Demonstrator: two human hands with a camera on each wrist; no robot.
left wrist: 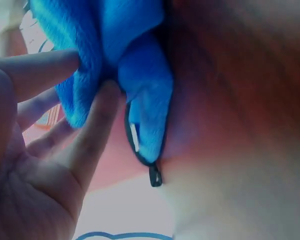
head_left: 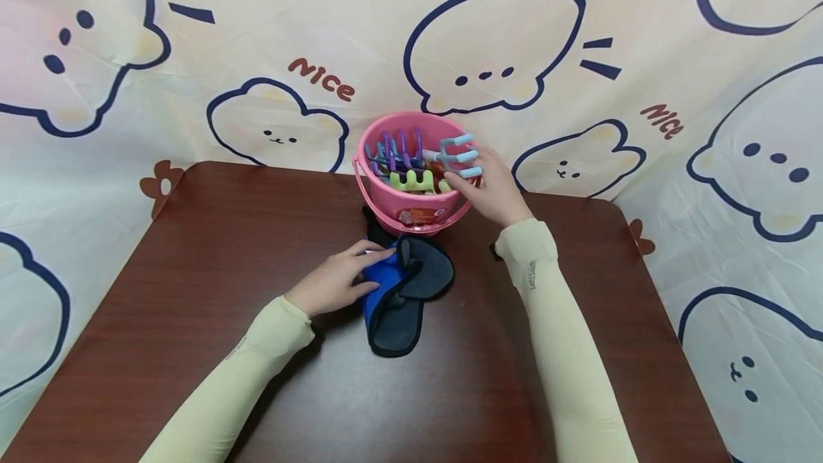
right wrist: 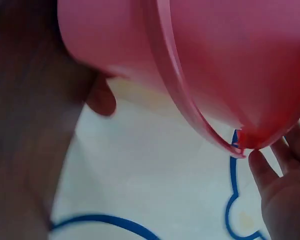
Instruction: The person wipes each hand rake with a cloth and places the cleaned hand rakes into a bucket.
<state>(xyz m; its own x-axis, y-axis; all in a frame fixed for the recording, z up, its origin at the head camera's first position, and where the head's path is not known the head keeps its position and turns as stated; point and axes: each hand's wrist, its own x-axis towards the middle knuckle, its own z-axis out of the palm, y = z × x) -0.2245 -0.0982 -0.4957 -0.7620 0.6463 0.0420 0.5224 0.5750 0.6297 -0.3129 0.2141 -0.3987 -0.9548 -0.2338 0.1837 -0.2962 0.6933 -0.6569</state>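
A folded blue plush cloth [head_left: 384, 270] with a grey side and black edging lies on the table. My left hand [head_left: 331, 279] touches it with fairly straight fingers; the left wrist view shows the fingertips against the blue cloth [left wrist: 145, 75], which has a black loop [left wrist: 155, 176]. At the right rim of a pink bucket [head_left: 421, 202] is my right hand [head_left: 491, 188], its thumb near a light-blue three-pronged toy rake [head_left: 450, 156]. In the right wrist view, fingertips touch the bucket's rim [right wrist: 205, 60], and part of the hand is hidden behind it.
Inside the bucket are a purple pronged toy [head_left: 401, 148], a green toothed piece [head_left: 411, 183] and other small pieces. The brown table [head_left: 257, 234] meets a patterned fabric backdrop [head_left: 373, 13] just behind the bucket. Some dark object [head_left: 495, 252] shows beside the right cuff.
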